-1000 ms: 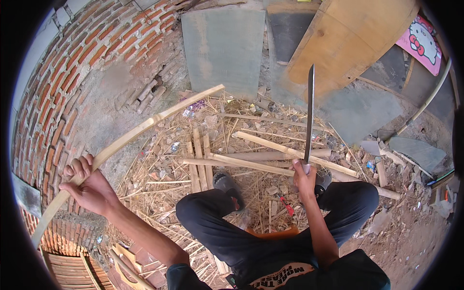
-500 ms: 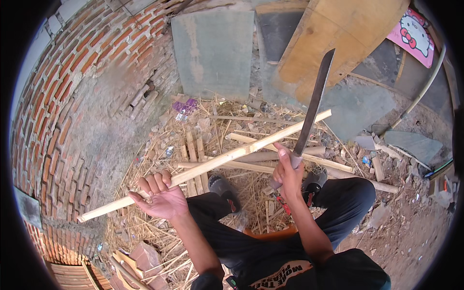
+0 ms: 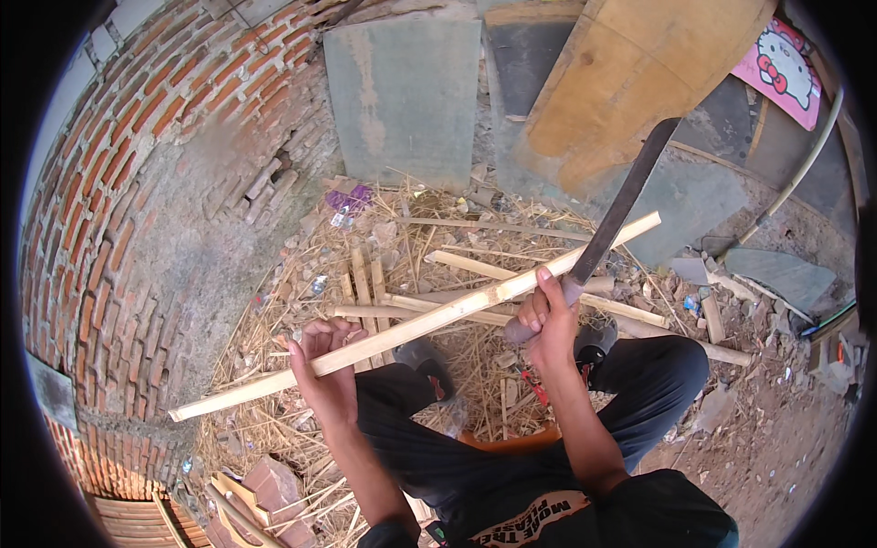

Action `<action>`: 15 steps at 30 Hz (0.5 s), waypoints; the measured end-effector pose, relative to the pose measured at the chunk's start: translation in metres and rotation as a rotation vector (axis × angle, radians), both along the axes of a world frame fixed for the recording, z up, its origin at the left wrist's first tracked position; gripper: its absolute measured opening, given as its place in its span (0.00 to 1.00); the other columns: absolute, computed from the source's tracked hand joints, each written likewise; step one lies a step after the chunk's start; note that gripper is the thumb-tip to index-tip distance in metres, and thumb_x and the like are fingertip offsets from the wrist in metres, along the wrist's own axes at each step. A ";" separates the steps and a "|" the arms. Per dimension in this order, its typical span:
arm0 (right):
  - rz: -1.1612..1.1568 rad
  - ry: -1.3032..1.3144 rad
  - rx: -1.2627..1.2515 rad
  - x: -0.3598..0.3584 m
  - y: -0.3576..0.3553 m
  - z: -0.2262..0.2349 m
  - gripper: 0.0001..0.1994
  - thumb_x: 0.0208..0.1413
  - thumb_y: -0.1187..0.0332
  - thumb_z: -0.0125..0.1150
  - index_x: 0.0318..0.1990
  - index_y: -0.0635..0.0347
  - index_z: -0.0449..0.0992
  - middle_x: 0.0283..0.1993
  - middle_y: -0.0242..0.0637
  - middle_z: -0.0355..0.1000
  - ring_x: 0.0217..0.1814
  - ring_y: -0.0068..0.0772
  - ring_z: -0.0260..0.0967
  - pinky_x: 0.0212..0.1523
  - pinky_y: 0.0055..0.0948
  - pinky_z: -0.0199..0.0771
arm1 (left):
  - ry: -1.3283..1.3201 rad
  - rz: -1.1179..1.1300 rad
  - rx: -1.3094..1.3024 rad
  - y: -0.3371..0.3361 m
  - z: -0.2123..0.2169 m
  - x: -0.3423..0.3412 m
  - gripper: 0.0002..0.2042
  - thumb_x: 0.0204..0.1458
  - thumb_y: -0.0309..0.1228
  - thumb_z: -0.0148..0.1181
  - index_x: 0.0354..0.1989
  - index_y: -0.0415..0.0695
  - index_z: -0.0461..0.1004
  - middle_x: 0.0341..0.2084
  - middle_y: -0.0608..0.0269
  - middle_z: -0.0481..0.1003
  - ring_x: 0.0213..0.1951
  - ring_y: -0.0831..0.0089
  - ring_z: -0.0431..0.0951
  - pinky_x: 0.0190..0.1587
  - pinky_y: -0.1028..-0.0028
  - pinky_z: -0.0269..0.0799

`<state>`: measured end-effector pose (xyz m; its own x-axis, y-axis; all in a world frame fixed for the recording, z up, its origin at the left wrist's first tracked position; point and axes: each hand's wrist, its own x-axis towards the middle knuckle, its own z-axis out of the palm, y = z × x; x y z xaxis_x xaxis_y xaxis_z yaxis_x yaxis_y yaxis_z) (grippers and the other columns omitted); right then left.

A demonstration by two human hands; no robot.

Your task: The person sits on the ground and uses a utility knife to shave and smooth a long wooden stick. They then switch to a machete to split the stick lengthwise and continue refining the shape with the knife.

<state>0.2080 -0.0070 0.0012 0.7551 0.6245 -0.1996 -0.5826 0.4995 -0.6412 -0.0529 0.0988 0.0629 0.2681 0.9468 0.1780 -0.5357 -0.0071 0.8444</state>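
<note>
A long pale bamboo strip [image 3: 429, 320] slants across in front of me, its left end low and its right end raised. My left hand [image 3: 331, 379] cradles it near the lower end, the thumb on one side and curled fingers partly hidden on the other. In my right hand [image 3: 551, 320] is the handle of a machete [image 3: 614, 224], whose long dark blade points up and away to the right. The right thumb lies against the strip, and the blade crosses the strip near its upper end.
Straw, shavings and several cut sticks [image 3: 457, 265] litter the ground around my feet. To the left rises a worn brick wall [image 3: 119, 210]. Grey sheets [image 3: 402, 100] and a brown board [image 3: 630, 73] lean at the far side, with a curved pole [image 3: 795, 178] at right.
The strip has shifted right, sliding through my left hand, which has turned and now has its thumb upright. My right hand has moved slightly right, and the machete leans further right.
</note>
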 end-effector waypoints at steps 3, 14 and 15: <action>-0.010 0.016 0.043 0.014 -0.001 0.001 0.16 0.64 0.65 0.69 0.34 0.50 0.63 0.17 0.21 0.54 0.15 0.19 0.51 0.21 0.27 0.54 | 0.830 -0.244 0.091 -0.023 -0.011 -0.028 0.26 0.72 0.51 0.52 0.53 0.34 0.74 0.44 0.54 0.79 0.47 0.65 0.80 0.56 0.62 0.76; 0.075 -0.054 -0.031 0.039 0.005 0.003 0.16 0.69 0.61 0.64 0.30 0.49 0.66 0.14 0.18 0.51 0.13 0.16 0.47 0.20 0.24 0.53 | 1.473 -0.123 0.762 -0.054 -0.002 -0.026 0.26 0.46 0.37 0.82 0.48 0.40 0.74 0.36 0.54 0.77 0.38 0.59 0.79 0.42 0.64 0.73; 0.101 -0.057 -0.038 0.042 0.006 0.007 0.16 0.69 0.61 0.65 0.30 0.50 0.66 0.14 0.18 0.51 0.14 0.16 0.47 0.20 0.24 0.53 | 1.421 -0.340 0.597 -0.045 -0.024 -0.039 0.23 0.50 0.37 0.79 0.47 0.40 0.73 0.33 0.56 0.76 0.34 0.63 0.78 0.38 0.66 0.73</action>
